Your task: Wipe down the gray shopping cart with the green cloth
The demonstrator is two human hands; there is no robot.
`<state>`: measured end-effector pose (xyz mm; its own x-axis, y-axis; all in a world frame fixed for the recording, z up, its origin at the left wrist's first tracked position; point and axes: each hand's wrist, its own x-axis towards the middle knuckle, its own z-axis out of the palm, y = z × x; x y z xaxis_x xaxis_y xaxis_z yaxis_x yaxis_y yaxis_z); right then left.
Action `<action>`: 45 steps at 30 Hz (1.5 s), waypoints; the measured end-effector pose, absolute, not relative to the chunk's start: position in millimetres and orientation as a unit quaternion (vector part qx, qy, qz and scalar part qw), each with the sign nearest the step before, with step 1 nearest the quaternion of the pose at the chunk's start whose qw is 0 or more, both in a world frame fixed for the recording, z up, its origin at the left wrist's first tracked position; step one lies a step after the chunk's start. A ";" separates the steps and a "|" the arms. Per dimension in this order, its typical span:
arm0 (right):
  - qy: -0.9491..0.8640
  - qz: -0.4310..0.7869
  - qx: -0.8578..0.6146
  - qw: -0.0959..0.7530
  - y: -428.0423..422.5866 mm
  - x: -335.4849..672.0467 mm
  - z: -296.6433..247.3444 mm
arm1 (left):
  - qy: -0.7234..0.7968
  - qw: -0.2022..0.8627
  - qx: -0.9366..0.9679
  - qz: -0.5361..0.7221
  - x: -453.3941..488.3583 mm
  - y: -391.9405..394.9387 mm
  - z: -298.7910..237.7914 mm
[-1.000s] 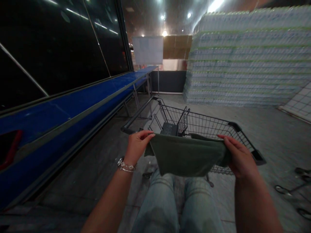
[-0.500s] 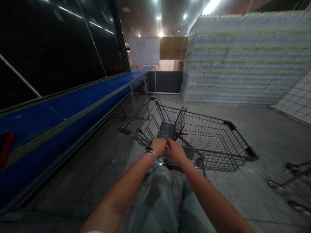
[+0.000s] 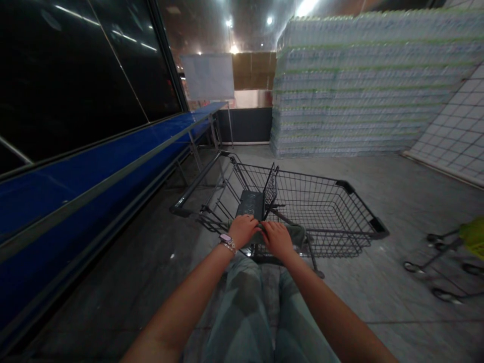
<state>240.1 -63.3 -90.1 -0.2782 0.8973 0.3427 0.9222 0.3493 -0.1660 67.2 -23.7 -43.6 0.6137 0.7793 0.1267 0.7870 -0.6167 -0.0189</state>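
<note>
My left hand [image 3: 244, 231], with a watch and a bracelet at its wrist, is closed with its fingertips on a soft dark green cloth item [image 3: 297, 235]. Close beside it, my right hand [image 3: 278, 239] also grips the cloth item, fingers curled. I cannot make out whether this is a bag; the hands cover much of it. Both hands are over the near side of a black wire shopping cart [image 3: 342, 234], at its child seat. Just beyond my fingers, the seat's dark flap [image 3: 251, 201] shows. The cart stands sideways, its handle [image 3: 196, 184] to the left.
A long blue counter [image 3: 124, 146] on metal legs runs along the left, under a dark window. Tall stacks of wrapped bottles [image 3: 351, 91] stand at the back right. Another wheeled cart [image 3: 434, 262] is at the right edge, beside a white tiled wall [image 3: 454, 121].
The view has turned slightly right, so the scene sits further left. My hands have moved a little apart along the cloth item. Something yellow-green has come into view at the right edge.
</note>
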 end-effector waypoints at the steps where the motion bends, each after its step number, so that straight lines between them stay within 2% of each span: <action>1: -0.793 -0.034 -0.577 0.193 -64.3 246.3 -90.1 | -0.428 0.036 -0.902 -0.046 75.7 -23.3 -43.1; 15: -0.748 -0.045 -0.644 0.151 -87.8 421.9 -107.1 | -0.360 -0.029 -0.932 -0.027 252.4 -32.1 -57.2; 21: -0.712 -0.078 -0.685 0.135 -91.0 443.5 -111.3 | -0.364 -0.025 -0.930 -0.035 289.9 -37.6 -63.5; 28: -0.701 -0.070 -0.704 0.092 -87.6 447.5 -108.1 | -0.374 -0.036 -0.926 -0.039 300.1 -42.9 -64.3; 45: -0.687 -0.085 -0.715 0.103 -72.2 373.6 -107.4 | -0.391 -0.023 -0.920 -0.036 231.4 -23.2 -68.2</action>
